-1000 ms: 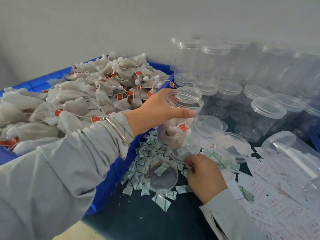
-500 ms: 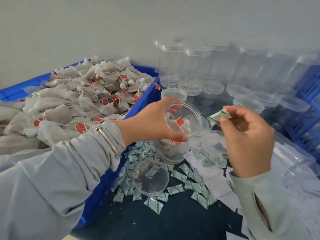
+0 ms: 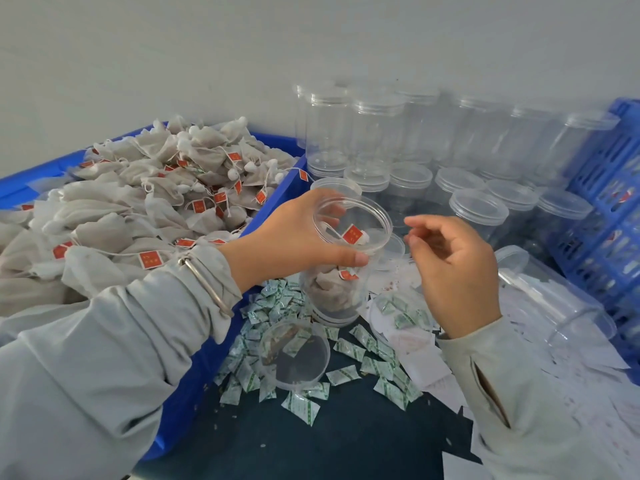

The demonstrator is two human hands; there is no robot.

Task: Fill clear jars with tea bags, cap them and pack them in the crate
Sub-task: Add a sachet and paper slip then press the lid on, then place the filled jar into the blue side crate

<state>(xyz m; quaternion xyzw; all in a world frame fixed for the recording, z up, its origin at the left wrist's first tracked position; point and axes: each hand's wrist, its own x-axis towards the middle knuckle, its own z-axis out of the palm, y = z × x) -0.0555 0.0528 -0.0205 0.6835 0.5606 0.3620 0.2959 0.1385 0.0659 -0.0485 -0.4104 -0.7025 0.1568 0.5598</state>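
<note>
My left hand [image 3: 298, 237] grips an open clear jar [image 3: 341, 271] near its rim, tilted toward me, with several tea bags and red tags inside. Its base stands on the dark table. My right hand [image 3: 453, 268] hovers just right of the jar mouth, fingers loosely curled and holding nothing. Grey tea bags [image 3: 145, 202] with red tags fill the blue bin [image 3: 287, 181] on the left. A loose clear lid [image 3: 294, 355] lies below the jar among small green-and-white sachets [image 3: 349, 348].
Stacked empty capped jars [image 3: 415, 150] line the wall behind. A blue slatted crate [image 3: 609, 202] stands at the right edge. One empty jar [image 3: 554, 299] lies on its side over white paper slips [image 3: 595, 393]. A second lid [image 3: 393, 245] rests behind the held jar.
My right hand picked a sachet from the table, lifted it to the jar mouth, and now holds nothing. The left hand kept its grip on the jar.
</note>
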